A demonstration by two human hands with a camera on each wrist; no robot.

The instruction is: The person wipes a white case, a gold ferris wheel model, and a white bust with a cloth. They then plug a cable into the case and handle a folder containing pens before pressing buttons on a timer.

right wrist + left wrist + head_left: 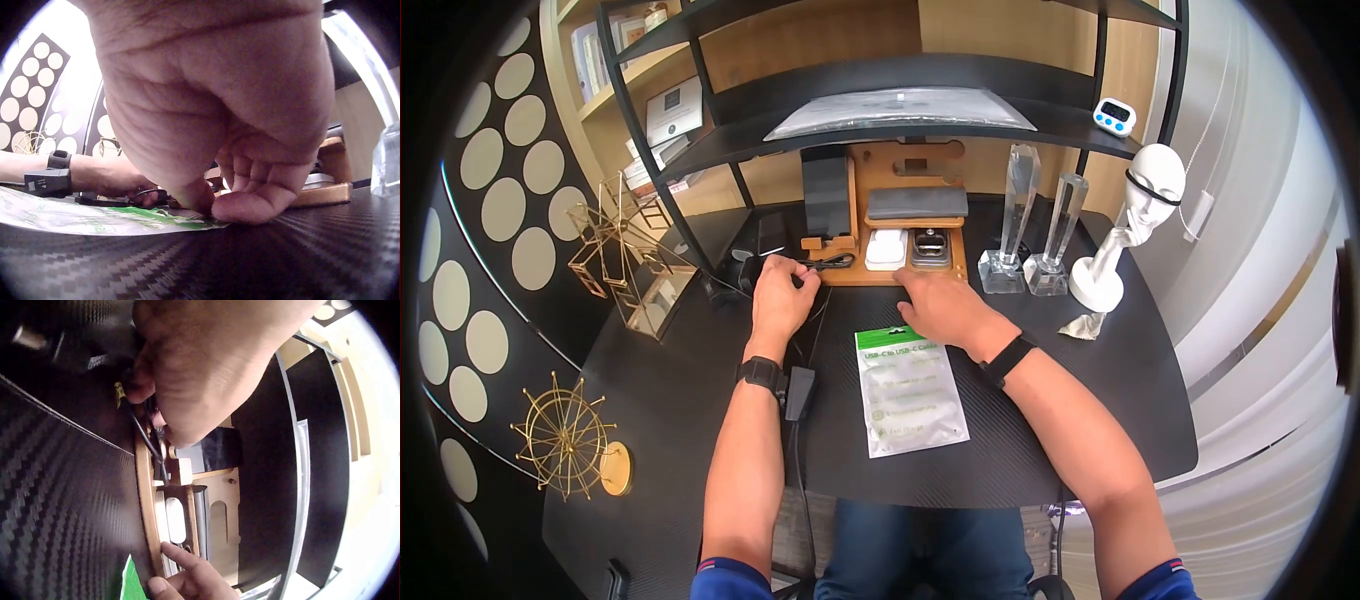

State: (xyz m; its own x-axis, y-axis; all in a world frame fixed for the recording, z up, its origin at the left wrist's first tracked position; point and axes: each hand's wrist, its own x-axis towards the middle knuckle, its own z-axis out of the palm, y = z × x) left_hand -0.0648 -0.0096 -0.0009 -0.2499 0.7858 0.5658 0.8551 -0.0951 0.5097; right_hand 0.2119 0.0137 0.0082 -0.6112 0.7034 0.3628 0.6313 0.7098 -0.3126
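Left hand [783, 302] pinches the black cable [837, 262] at the wooden stand's [862, 278] front-left corner, probably to control the loose loop there. Printed cable bag [912, 405] lies flat in front of the stand (likely put there for easy reach). Right hand [948, 312], fingers relaxed, gripping nothing, sits at the stand's front edge, presumably steadying it

A hand could pass over the black desk [668, 395] between the gold wheel [570, 448] and left forearm [743, 470]; a shelf [1060, 122] above the wooden organizer [848, 278] limits reach from overhead; crystal trophies [1017, 215] and a white bust [1097, 287] block the right rear.
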